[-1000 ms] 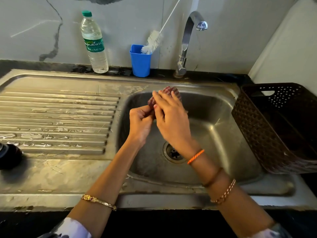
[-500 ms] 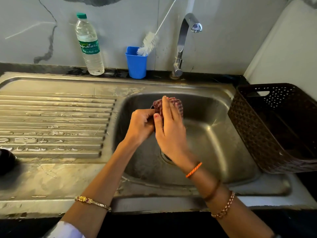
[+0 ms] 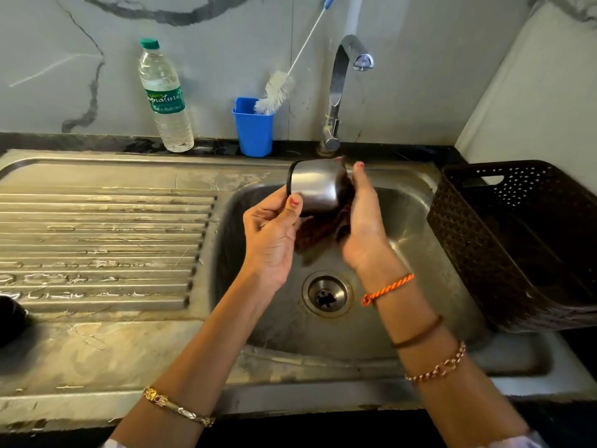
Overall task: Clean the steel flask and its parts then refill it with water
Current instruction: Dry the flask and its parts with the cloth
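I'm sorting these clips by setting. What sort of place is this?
Most likely a home kitchen sink area. A steel sink with a ribbed drainboard sits under a tap, a bottle brush stands in a blue cup, and a brown basket sits beside the basin.

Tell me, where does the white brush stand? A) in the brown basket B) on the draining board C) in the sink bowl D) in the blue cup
D: the brush has its bristles in the blue cup, and its handle leans on the wall beside the tap.
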